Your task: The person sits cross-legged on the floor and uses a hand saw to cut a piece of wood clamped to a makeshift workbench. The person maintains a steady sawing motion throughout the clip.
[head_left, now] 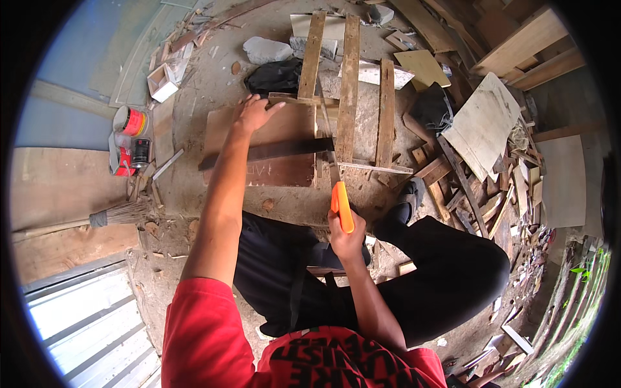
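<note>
My right hand (348, 238) is closed around the orange handle of a hand saw (343, 208). The saw's thin blade points away from me, beside the right end of a dark wooden strip (278, 150); whether it touches the strip I cannot tell. That strip lies across a reddish-brown board (226, 132) on the ground. My left hand (254, 114) rests at the board's far side, fingers spread, holding nothing. Just right of the blade lies a frame of pale wooden slats (348, 90).
Beyond my left hand are a black bag (273, 76) and a pale stone block (266, 50). Paint cans (131, 121) and a broom (119, 215) lie at the left. Scrap wood (446, 184) and a whitish panel (484, 123) crowd the right side. My bent legs (440, 278) are close below the saw.
</note>
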`<state>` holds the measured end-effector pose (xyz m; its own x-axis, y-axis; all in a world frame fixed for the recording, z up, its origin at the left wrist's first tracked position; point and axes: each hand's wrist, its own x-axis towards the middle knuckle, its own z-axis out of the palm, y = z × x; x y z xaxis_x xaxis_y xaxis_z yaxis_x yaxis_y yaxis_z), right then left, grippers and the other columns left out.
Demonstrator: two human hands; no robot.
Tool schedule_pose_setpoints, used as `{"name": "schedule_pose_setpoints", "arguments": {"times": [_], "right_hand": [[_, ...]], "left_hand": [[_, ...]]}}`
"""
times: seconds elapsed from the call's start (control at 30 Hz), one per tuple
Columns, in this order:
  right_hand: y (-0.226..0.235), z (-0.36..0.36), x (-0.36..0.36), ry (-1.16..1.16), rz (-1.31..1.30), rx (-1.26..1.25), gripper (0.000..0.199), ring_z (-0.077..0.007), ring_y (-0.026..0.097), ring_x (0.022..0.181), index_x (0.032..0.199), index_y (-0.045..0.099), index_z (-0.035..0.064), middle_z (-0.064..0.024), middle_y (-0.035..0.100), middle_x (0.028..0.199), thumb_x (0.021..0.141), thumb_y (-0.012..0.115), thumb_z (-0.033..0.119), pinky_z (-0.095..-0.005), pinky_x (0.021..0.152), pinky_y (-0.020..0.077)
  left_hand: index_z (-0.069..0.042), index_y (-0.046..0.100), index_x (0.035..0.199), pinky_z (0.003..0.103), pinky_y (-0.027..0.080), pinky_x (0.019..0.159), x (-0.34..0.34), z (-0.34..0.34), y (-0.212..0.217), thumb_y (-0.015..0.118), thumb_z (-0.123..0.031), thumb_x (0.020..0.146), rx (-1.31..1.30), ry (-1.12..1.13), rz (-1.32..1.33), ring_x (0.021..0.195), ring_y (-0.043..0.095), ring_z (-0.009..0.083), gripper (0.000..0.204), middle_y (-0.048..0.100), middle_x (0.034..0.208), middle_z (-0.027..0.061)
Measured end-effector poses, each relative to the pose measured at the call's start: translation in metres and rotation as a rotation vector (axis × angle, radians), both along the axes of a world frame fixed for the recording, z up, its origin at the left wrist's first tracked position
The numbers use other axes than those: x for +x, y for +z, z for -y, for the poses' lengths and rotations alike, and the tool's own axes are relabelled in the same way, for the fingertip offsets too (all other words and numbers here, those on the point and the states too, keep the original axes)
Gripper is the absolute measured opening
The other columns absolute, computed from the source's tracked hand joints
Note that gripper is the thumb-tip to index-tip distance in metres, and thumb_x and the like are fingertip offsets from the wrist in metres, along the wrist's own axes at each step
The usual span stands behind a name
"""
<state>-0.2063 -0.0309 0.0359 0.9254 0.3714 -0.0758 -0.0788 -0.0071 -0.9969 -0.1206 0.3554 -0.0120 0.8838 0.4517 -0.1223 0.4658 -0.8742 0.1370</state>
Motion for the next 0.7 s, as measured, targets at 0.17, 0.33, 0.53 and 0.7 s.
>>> {"name": "schedule_pose_setpoints", "arguments": {"times": [0.17,0.33,0.53,0.7], "right_hand": [[0.000,0.011,0.006,0.074,0.000,-0.089,0.015,-0.0119,0.049,0.053,0.076,0.059,-0.0026,-0.0070,0.054,0.058,0.085,0.065,0.007,-0.0319,0.051,0.0407],[0.013,0.028,-0.012,0.131,-0.100,-0.118,0.016,-0.0139,0.051,0.052,0.076,0.058,-0.0027,-0.0094,0.053,0.058,0.087,0.063,0.009,-0.0330,0.051,0.0410],[0.024,0.030,-0.016,0.141,0.035,-0.228,0.015,-0.0132,0.050,0.053,0.077,0.059,-0.0028,-0.0087,0.056,0.060,0.086,0.064,0.008,-0.0314,0.052,0.0426],[0.029,0.021,-0.020,0.154,0.061,-0.231,0.016,-0.0112,0.049,0.055,0.077,0.058,-0.0019,-0.0085,0.054,0.059,0.087,0.066,0.008,-0.0312,0.053,0.0424]], "left_hand": [[-0.002,0.071,0.094,0.049,0.048,0.089,-0.040,0.004,0.010,0.041,-0.076,0.090,-0.100,0.154,0.071,0.097,0.064,0.0431,0.080,0.069,0.096,0.0258],[-0.003,0.073,0.085,0.046,0.052,0.083,-0.055,0.010,0.016,0.042,-0.081,0.085,-0.131,0.130,-0.068,0.091,0.068,0.0397,0.084,0.070,0.086,0.0233],[-0.004,0.071,0.088,0.049,0.049,0.088,-0.056,0.020,-0.003,0.043,-0.072,0.090,-0.117,0.151,0.001,0.094,0.067,0.0387,0.075,0.071,0.093,0.0203],[-0.008,0.061,0.104,0.049,0.047,0.088,-0.051,0.101,0.001,0.055,-0.038,0.098,0.097,-0.062,0.571,0.097,0.062,0.0342,0.032,0.064,0.102,0.0136]]}}
